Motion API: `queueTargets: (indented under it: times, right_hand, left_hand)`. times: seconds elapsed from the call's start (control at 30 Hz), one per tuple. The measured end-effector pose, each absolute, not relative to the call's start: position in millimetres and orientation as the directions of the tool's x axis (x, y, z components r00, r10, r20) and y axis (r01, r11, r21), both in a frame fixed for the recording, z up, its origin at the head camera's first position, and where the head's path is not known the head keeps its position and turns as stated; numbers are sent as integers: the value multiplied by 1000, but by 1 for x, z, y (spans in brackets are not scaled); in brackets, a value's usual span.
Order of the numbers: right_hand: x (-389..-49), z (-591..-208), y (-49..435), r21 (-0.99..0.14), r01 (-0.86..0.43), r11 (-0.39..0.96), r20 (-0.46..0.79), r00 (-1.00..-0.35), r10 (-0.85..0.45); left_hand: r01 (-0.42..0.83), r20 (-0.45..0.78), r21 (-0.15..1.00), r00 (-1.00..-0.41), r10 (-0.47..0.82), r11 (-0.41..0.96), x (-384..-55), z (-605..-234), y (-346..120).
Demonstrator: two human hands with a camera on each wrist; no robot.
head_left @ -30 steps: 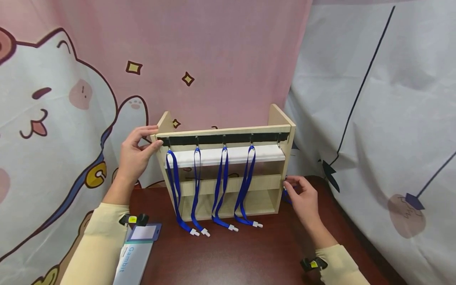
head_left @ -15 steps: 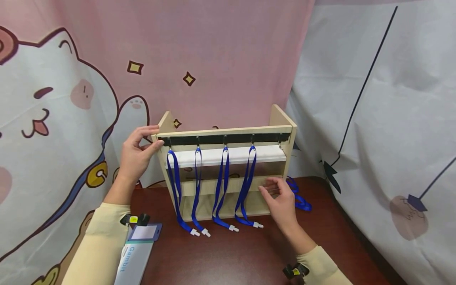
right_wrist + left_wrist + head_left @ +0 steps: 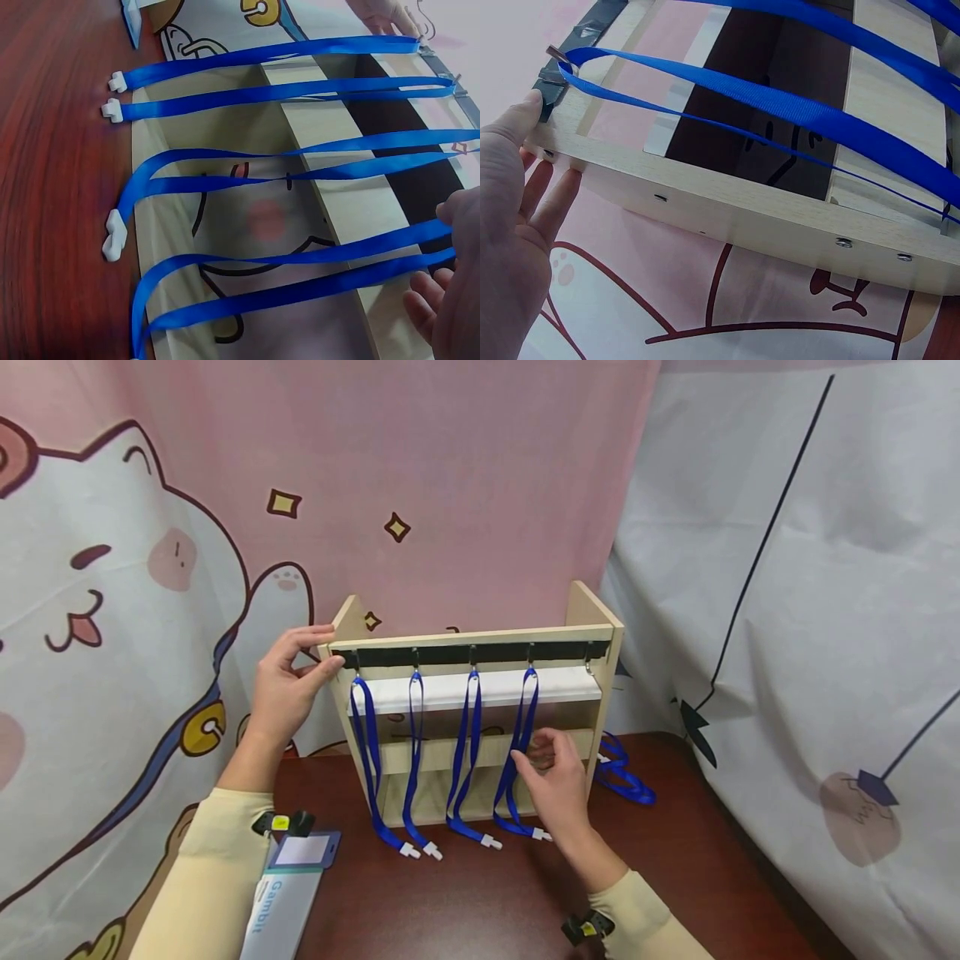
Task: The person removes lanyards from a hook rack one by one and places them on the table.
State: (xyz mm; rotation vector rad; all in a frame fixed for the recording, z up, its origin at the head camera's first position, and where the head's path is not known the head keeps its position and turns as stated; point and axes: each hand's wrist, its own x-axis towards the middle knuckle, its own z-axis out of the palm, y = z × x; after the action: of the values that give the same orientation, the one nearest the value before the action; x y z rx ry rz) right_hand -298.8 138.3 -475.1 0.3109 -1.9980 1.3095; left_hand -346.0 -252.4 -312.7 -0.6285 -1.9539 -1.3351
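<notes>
A pale wooden shelf unit [image 3: 480, 635] stands on the table with a black strip [image 3: 442, 655] of hooks across its upper front. Several blue lanyards hang from the hooks, white clips at their lower ends. My left hand [image 3: 285, 685] holds the unit's upper left corner, thumb on the black strip and fingers against the outer side panel [image 3: 727, 210]. My right hand [image 3: 558, 785], fingers loosely bent, is right beside the rightmost hanging lanyard [image 3: 516, 739]; in the right wrist view its thumb overlaps the strap. The far right hook [image 3: 588, 662] carries no lanyard.
Another blue lanyard [image 3: 630, 785] lies loose on the table, right of the unit. At the front left are a white box [image 3: 281, 910] marked Gambit and a blue-framed badge holder [image 3: 330, 850]. Patterned cloths [image 3: 487, 485] hang behind and to the right.
My right hand has left the loose lanyard at the unit's right side and moved left across the front to the rightmost hanging lanyard. The left hand keeps its place.
</notes>
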Motion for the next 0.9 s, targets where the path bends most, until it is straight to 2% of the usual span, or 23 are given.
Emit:
queueTargets:
  times: [0.2,0.5,0.9]
  right_hand:
    - [-302,-475,129,-717,-531,452,666,-714,217]
    - [-307,-476,115,-691,-481,540,688,-668,285]
    - [-312,-479,111,-680,-494,541,709,-632,313]
  left_hand:
    - [704,754,609,-657,10,365,-348,-314,-253]
    - [714,759,606,-651,15,350,-348,-314,-254]
    - [709,757,605,-654,17,362,-346,-313,-253]
